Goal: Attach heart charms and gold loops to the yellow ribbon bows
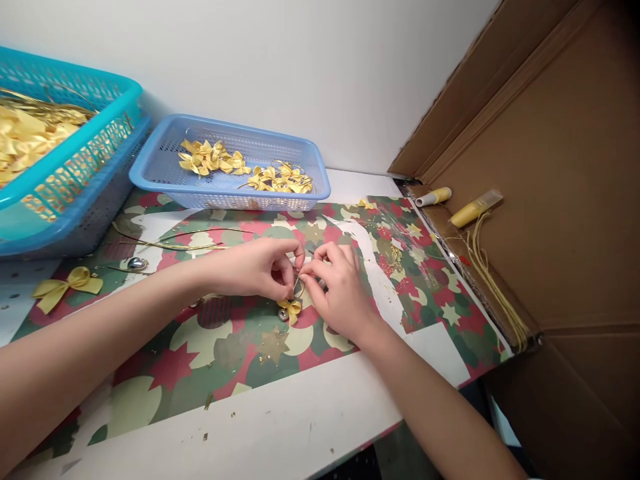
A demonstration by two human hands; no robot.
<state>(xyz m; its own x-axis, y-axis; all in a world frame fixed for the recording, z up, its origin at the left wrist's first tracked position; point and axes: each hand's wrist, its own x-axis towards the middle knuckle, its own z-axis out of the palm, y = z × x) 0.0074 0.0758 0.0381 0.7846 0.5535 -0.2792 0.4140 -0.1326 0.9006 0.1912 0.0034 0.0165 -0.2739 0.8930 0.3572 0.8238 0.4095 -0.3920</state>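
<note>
Over the patterned sheet, my left hand and my right hand meet fingertip to fingertip. Both are closed in a pinch around a thin gold cord. From that cord hangs a small yellow ribbon bow, with a little silver bell beside it, just under my left fingers. The cord's ends are partly hidden by my fingers. Left of my left forearm lie a loose yellow bow and a silver bell. Several loose gold cords stretch out behind that forearm.
At the back, a blue basket holds yellow bows with cords. A teal basket, stacked at the left, is full of yellow ribbon and gold cords. To the right stand cardboard, with two yellow rolls and a bundle of yellow cords.
</note>
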